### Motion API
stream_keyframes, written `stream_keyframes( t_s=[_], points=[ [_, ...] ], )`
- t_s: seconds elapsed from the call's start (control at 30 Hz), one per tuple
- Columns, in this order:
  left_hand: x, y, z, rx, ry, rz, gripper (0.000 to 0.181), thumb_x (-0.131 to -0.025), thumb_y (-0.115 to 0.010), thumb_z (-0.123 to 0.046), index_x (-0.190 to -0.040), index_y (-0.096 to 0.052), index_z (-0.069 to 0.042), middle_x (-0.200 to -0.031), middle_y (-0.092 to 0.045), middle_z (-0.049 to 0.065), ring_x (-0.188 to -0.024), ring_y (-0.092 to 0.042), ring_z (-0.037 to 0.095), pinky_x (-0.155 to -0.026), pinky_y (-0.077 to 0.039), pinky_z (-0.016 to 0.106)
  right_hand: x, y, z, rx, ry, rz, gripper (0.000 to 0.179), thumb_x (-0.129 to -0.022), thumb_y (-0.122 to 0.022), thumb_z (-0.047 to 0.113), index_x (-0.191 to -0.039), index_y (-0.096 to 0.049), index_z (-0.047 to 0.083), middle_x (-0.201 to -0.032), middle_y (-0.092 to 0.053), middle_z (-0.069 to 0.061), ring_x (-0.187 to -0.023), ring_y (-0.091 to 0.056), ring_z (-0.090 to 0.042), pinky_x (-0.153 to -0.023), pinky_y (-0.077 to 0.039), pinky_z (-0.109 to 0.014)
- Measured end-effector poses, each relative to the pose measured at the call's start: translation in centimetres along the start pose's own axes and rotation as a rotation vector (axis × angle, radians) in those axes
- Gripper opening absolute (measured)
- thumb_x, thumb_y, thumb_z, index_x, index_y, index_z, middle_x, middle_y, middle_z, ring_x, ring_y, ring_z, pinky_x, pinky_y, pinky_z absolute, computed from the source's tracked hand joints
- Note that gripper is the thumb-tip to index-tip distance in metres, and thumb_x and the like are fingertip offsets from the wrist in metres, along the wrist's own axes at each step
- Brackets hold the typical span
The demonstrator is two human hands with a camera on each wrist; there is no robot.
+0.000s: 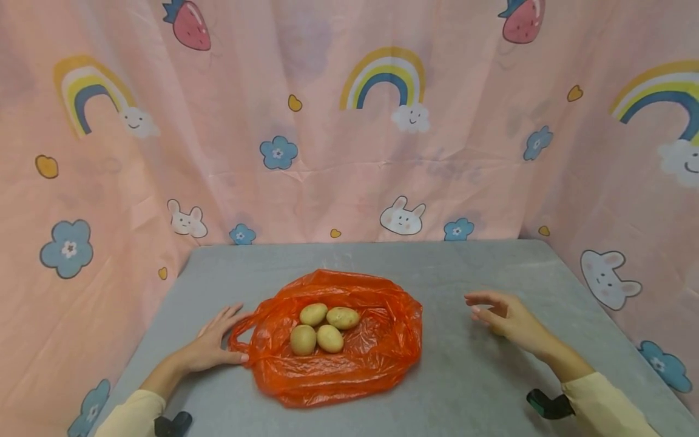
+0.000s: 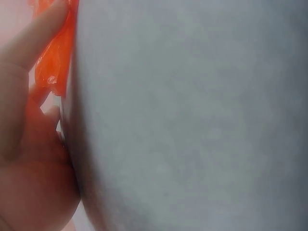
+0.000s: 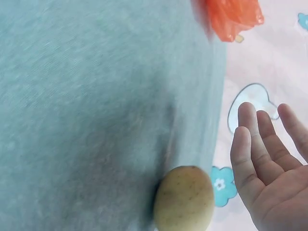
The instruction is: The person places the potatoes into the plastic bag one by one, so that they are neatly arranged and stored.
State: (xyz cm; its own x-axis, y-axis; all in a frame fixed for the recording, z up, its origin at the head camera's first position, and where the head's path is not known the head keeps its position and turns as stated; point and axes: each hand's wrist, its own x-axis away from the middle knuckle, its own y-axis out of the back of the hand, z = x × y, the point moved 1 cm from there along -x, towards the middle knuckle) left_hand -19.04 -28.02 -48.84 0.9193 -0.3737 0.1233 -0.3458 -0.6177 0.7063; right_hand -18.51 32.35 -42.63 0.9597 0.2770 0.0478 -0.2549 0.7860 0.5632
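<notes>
In the head view a thin orange plastic bag [image 1: 377, 373] lies spread on the table, with several potatoes [image 1: 303, 340] grouped at its middle. My left hand [image 1: 210, 343] is at the bag's left end, thumb and fingers spread around its handle [image 1: 236, 335]. The thumb touches the bag's edge; orange plastic [image 2: 50, 72] shows beside it in the left wrist view. My right hand [image 1: 508, 318] hovers apart from the bag on the right, fingers loosely bent and holding nothing. A single potato [image 3: 184, 199] sits on the table close to that hand in the right wrist view.
The grey table [image 1: 448, 376] runs back to a pink patterned curtain [image 1: 327, 194], which also hangs on the left and right sides. A dark strap piece [image 1: 550, 405] sticks out at the right wrist, another [image 1: 173, 423] at the left.
</notes>
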Motion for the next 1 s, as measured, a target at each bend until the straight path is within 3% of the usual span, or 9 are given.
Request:
stream_keyframes(
  t_s=[0.27, 0.4, 0.47, 0.53, 1.0],
  points=[
    [0.0, 0.0, 0.1, -0.002, 0.005, -0.004, 0.087, -0.079, -0.082, -0.041, -0.154, -0.043, -0.021, -0.169, -0.014, 0.02, -0.152, 0.002, 0.055, -0.109, 0.0, 0.082, 0.4, 0.6, -1.1, 0.001, 0.022, -0.02, 0.044, -0.107, -0.051, 0.023, -0.141, -0.051, -0.005, -0.142, -0.056, -0.029, -0.099, -0.07, -0.004, -0.079, -0.059, -0.025],
    [0.0, 0.0, 0.1, -0.004, 0.004, -0.007, 0.087, -0.079, -0.082, -0.041, -0.154, -0.043, -0.021, -0.169, -0.014, 0.02, -0.152, 0.002, 0.054, -0.108, 0.0, 0.082, 0.8, 1.3, -1.8, -0.001, 0.056, -0.039, 0.043, -0.107, -0.05, 0.019, -0.14, -0.051, -0.008, -0.13, -0.066, 0.007, -0.098, -0.07, -0.001, -0.079, -0.059, -0.023],
    [0.0, 0.0, 0.0, -0.004, 0.001, -0.01, 0.087, -0.079, -0.082, -0.041, -0.154, -0.043, -0.02, -0.169, -0.014, 0.02, -0.152, 0.002, 0.055, -0.108, 0.0, 0.082, 1.0, 1.6, -2.2, 0.003, 0.061, -0.049, 0.042, -0.107, -0.05, 0.018, -0.14, -0.051, -0.008, -0.122, -0.061, 0.028, -0.098, -0.069, 0.001, -0.079, -0.059, -0.022],
    [0.0, -0.1, 0.0, -0.005, -0.003, -0.013, 0.087, -0.079, -0.083, -0.041, -0.154, -0.043, -0.019, -0.169, -0.014, 0.021, -0.152, 0.001, 0.055, -0.109, 0.001, 0.082, 1.1, 1.8, -2.5, 0.01, 0.057, -0.056, 0.043, -0.107, -0.05, 0.019, -0.141, -0.05, -0.008, -0.116, -0.054, 0.038, -0.098, -0.069, 0.001, -0.078, -0.059, -0.022],
    [0.0, -0.1, 0.0, -0.005, -0.019, -0.016, 0.088, -0.079, -0.083, -0.04, -0.154, -0.042, -0.015, -0.168, -0.015, 0.022, -0.152, 0.0, 0.056, -0.108, 0.0, 0.082, 2.0, 3.6, -4.5, 0.044, 0.062, -0.143, 0.04, -0.107, -0.049, 0.017, -0.137, -0.052, -0.01, -0.114, -0.054, 0.043, -0.092, -0.068, 0.002, -0.074, -0.057, -0.021]
  ],
)
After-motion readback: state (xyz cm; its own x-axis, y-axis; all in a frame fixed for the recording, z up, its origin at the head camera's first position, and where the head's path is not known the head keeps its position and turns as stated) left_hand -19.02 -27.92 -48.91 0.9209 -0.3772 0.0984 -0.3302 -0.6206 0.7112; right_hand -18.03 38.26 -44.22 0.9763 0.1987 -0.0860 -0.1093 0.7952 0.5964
